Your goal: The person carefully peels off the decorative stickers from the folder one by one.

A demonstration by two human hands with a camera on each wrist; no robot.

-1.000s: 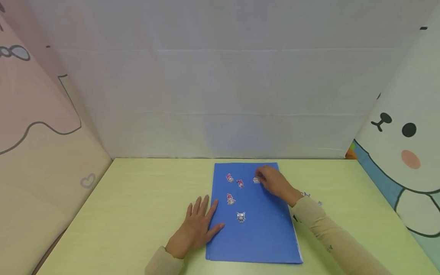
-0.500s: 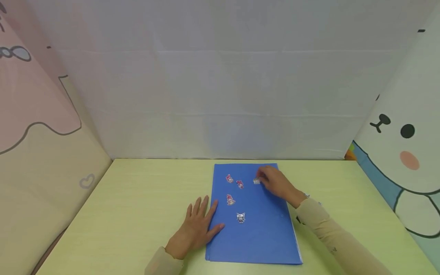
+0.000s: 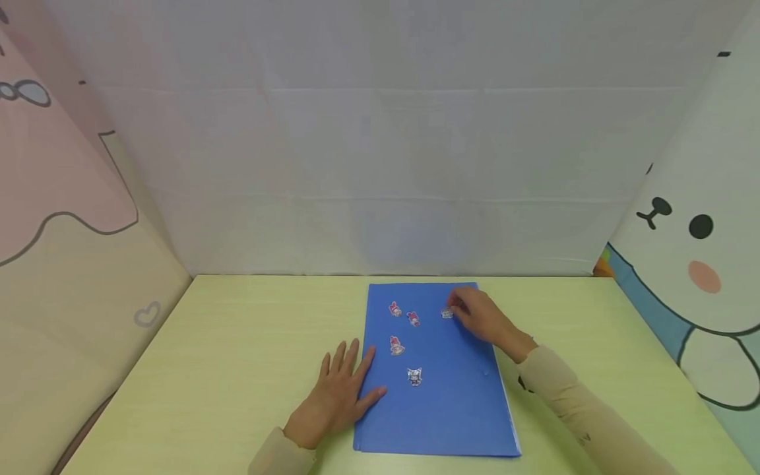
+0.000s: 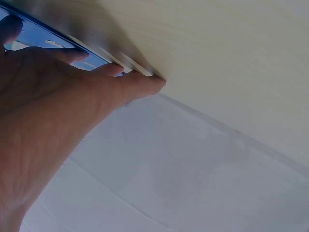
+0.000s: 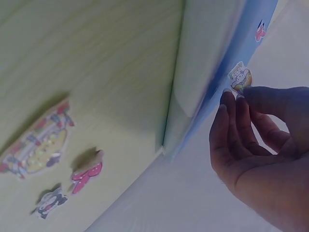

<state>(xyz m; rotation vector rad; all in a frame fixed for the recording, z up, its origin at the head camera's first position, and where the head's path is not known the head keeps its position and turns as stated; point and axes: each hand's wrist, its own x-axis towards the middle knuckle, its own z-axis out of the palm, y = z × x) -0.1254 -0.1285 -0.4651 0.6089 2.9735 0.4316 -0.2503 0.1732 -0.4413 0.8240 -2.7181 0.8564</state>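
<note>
A blue-covered book point(image 3: 439, 415) lies on the table, with several small cartoon stickers on its cover. Two pink-hooded ones, a sticker point(image 3: 395, 309) and another sticker point(image 3: 413, 318), are near the top left. Below them are a third pink-hooded sticker point(image 3: 396, 346) and a grey-and-white sticker point(image 3: 414, 377). My right hand point(image 3: 477, 316) pinches a small pale sticker point(image 5: 240, 78) between thumb and fingertips, close over the book's upper right part. My left hand point(image 3: 335, 399) rests with fingers spread across the book's left edge, thumb and index finger on the cover.
On the table beside the book, the right wrist view shows a yellow-and-red sticker point(image 5: 41, 140), a pink sticker point(image 5: 87, 173) and a black-and-white sticker point(image 5: 49, 201). A white sheet point(image 3: 380, 165) hangs behind the table point(image 3: 237, 343), with printed cloth at both sides.
My right hand has shifted slightly to the right over the book, with the pale sticker in its fingertips. My left hand stays in place on the book's left edge.
</note>
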